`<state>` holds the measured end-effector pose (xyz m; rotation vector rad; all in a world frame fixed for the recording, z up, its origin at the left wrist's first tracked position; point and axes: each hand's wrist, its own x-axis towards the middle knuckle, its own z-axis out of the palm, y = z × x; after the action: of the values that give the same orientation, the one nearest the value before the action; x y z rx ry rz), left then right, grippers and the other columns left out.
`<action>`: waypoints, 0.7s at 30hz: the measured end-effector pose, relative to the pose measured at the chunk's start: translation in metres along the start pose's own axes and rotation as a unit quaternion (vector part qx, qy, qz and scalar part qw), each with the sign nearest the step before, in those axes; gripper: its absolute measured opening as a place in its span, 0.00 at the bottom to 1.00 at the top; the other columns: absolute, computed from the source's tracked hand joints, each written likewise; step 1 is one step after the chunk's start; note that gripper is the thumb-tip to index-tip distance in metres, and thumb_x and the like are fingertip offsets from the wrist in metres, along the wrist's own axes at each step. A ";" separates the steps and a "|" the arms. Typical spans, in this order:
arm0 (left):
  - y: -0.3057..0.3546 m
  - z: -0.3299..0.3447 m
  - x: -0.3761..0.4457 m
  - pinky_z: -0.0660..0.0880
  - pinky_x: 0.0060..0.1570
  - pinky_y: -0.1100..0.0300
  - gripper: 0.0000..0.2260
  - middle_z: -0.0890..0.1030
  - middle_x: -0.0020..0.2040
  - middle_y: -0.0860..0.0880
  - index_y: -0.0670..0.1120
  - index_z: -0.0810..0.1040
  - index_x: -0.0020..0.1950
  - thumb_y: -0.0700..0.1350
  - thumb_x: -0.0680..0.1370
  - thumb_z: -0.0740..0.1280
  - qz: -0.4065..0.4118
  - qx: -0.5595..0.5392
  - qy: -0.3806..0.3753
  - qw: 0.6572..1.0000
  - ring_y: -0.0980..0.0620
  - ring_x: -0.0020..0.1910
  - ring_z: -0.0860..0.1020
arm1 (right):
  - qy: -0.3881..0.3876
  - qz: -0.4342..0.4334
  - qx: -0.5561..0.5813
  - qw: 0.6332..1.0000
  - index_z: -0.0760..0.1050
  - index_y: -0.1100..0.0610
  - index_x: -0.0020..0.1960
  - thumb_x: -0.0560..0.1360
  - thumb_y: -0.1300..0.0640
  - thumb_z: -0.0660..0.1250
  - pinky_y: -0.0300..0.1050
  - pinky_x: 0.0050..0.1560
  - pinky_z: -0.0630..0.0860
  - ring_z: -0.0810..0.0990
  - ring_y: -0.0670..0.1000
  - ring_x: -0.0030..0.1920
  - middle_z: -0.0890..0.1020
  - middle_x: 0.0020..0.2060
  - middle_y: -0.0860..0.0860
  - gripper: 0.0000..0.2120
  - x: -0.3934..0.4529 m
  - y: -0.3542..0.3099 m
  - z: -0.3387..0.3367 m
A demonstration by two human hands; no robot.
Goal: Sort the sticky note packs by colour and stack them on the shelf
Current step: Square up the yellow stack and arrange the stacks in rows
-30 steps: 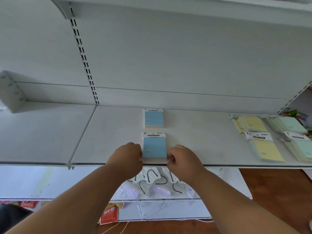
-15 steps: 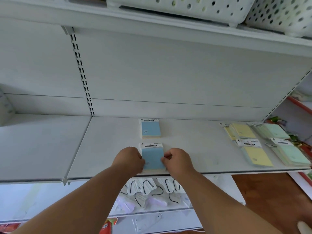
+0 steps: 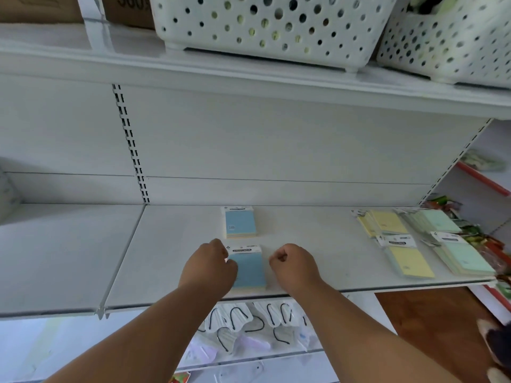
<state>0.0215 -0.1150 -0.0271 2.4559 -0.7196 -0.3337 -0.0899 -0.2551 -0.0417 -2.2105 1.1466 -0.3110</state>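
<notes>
Pack axis: flat blue rectangular sticky-note pack point(image 3: 249, 268) lies lengthwise front-to-back, white header card twd back wall.
Where: front of white metal shelf point(image 3: 171, 244), 2nd blue pack point(image 3: 239, 223) just behind.
L hand point(image 3: 210, 268): fingers curled, touching pack's left edge.
R hand point(image 3: 293, 265): fingers clenched, holding nothing, just beside pack.

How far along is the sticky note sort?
Done: two blue stacks, rear and front, sit mid-shelf. In hand: the left hand touches the front stack's left edge; the right hand is curled beside it, apart. Left: yellow packs and green packs lie loosely overlapped at right.
</notes>
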 end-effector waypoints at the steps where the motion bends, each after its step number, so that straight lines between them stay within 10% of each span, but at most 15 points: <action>1: 0.007 0.001 -0.002 0.70 0.44 0.59 0.08 0.76 0.50 0.50 0.48 0.75 0.52 0.45 0.74 0.62 0.025 -0.011 0.016 1.000 0.49 0.46 0.75 | 0.003 -0.003 0.002 1.000 0.78 0.54 0.45 0.74 0.54 0.66 0.39 0.44 0.70 0.79 0.50 0.45 0.79 0.39 0.46 0.04 0.002 0.002 -0.004; 10: 0.088 0.050 -0.004 0.72 0.47 0.59 0.09 0.78 0.50 0.51 0.50 0.77 0.53 0.45 0.75 0.63 0.129 -0.029 -0.047 0.990 0.50 0.49 0.76 | 0.050 0.008 0.013 0.999 0.79 0.55 0.50 0.76 0.53 0.65 0.38 0.46 0.71 0.78 0.48 0.46 0.82 0.45 0.48 0.07 0.015 0.058 -0.074; 21: 0.223 0.153 0.031 0.74 0.42 0.59 0.08 0.78 0.47 0.55 0.50 0.77 0.53 0.46 0.76 0.62 0.069 -0.084 -0.117 0.987 0.53 0.44 0.77 | 0.071 0.009 -0.010 0.997 0.78 0.55 0.50 0.76 0.54 0.65 0.39 0.41 0.71 0.79 0.49 0.45 0.81 0.45 0.46 0.07 0.100 0.171 -0.183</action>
<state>-0.1044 -0.3560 -0.0262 2.2173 -0.9147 -0.6093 -0.2276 -0.4854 -0.0125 -2.2238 1.2497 -0.4552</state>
